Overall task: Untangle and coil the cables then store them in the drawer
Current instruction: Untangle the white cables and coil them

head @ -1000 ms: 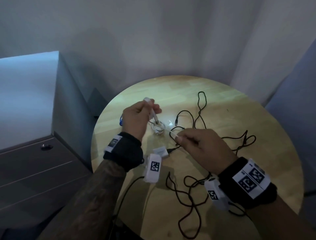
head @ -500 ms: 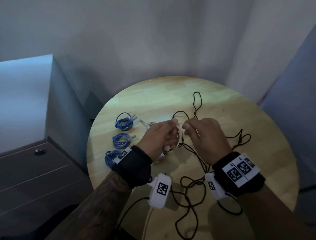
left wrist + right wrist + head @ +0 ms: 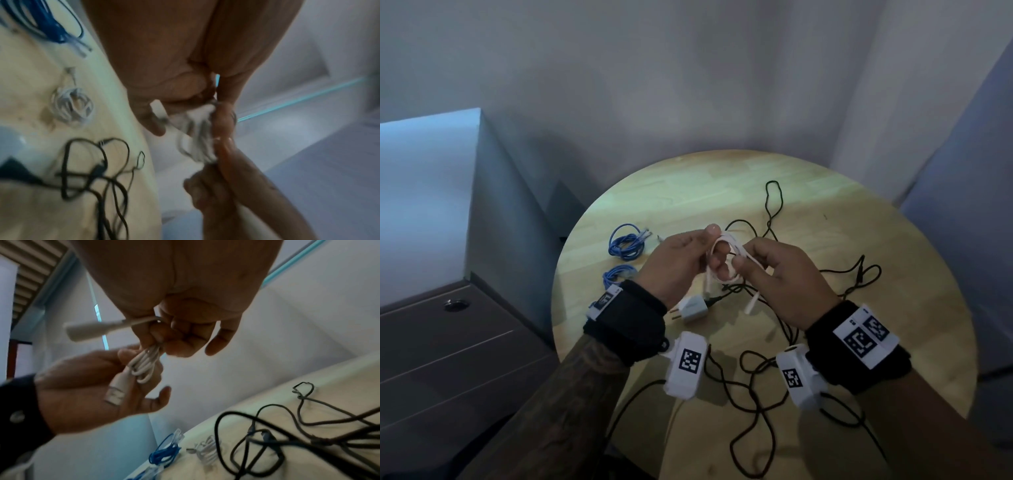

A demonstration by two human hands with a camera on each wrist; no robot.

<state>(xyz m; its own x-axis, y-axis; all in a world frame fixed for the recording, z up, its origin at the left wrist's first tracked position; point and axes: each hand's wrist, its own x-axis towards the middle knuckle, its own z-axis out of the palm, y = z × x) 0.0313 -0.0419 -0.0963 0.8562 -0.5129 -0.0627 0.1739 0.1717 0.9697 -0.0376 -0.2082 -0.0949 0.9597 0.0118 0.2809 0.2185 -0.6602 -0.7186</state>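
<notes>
Black cable (image 3: 753,404) sprawls in loose tangled loops over the near part of the round wooden table (image 3: 893,274), running under both wrists. A white plug adapter (image 3: 692,307) lies on the wood just beyond the left wrist. Above it, held clear of the tabletop, the white cable (image 3: 726,260) is gathered into a small coil between the two hands. The left hand (image 3: 681,260) grips the coil with thumb over the top and fingers curled through the loops; one connector end hangs down from its palm side. The right hand (image 3: 784,277) pinches the other side of the same coil, and the second connector end sticks out below its fingers. Further left on the table lie two coiled blue cables (image 3: 625,241), and a second coiled white cable (image 3: 72,104) lies near them. Left of the table stands a grey drawer unit (image 3: 448,342), closed.
</notes>
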